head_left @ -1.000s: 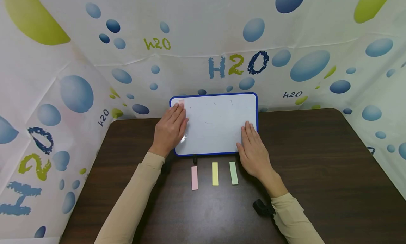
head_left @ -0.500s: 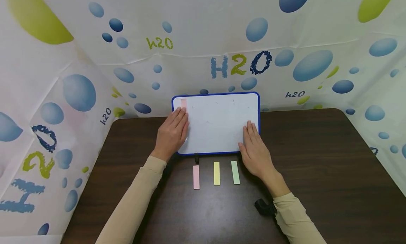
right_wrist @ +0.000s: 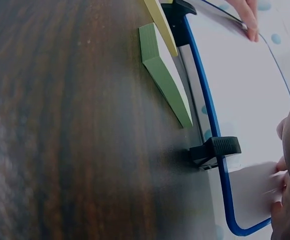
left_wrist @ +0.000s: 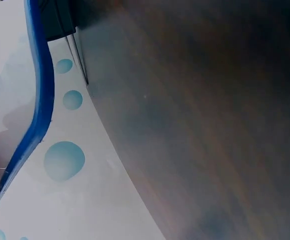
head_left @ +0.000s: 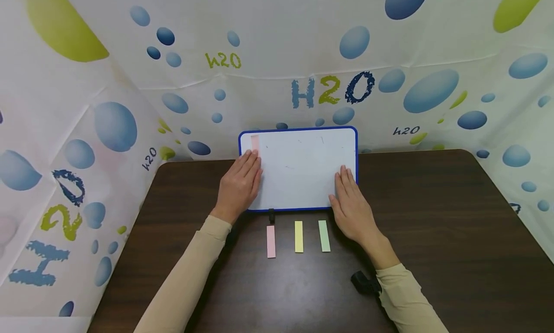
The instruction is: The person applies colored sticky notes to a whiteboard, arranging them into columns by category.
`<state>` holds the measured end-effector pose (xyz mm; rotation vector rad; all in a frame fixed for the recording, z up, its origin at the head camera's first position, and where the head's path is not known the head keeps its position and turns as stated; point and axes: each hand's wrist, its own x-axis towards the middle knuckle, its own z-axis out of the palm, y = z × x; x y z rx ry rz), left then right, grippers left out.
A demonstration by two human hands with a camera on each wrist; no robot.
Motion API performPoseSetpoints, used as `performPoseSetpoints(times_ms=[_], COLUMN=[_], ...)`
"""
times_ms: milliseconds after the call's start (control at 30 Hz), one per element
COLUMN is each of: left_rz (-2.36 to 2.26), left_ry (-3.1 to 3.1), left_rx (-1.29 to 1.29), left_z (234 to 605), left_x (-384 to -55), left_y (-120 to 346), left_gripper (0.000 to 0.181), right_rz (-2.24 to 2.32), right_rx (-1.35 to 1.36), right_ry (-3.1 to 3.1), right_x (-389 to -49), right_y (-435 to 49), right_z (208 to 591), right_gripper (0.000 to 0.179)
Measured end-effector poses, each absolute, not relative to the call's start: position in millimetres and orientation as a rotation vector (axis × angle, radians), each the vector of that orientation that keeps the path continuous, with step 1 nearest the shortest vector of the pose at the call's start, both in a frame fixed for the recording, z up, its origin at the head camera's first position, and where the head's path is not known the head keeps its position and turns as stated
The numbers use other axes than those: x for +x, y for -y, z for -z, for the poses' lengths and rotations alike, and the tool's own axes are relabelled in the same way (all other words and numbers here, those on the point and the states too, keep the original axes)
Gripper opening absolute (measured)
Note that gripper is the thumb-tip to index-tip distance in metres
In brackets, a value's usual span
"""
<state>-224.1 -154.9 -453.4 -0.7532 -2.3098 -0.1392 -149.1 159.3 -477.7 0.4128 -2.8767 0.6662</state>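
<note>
whiteboard (head_left: 298,179): smooth, glossy | green pad (head_left: 324,236): matt paper | clip (right_wrist: 216,149): plastic | tabletop (head_left: 437,227): wood-grain, semi-gloss

The left hand (head_left: 239,183) lies over the left edge of the whiteboard (head_left: 298,174), its fingers straight, close together. The right hand (head_left: 354,205) covers the whiteboard's lower right corner, fingers straight, thumb apart. The sleeved left forearm (head_left: 186,275) and right forearm (head_left: 409,299) slant inward toward the whiteboard's near side.

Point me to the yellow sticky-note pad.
In the head view, the yellow pad lies on the dark table, just in front of the whiteboard, between the pink pad on its left and the green pad on its right.
</note>
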Motion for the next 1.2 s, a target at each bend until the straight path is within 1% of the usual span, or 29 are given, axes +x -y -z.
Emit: performPoseSetpoints(times_ms=[433,1200], left_rz=[0.158,0.174], left_ry=[2.332,2.327], left_rx=[-0.759,-0.76], left_z=[457.3,456.1], left_x=[-215.9,-214.5], left_y=[156.6,155.7], left_gripper=[0.042,0.042], right_rz=[-0.706,-0.713], right_rx=[0.418,0.413], right_ry=[2.875,2.879], right_x=[-149.4,-150.2], right_y=[-159.7,-160.7], right_z=[477.7,476.8], right_gripper=[0.065,0.065])
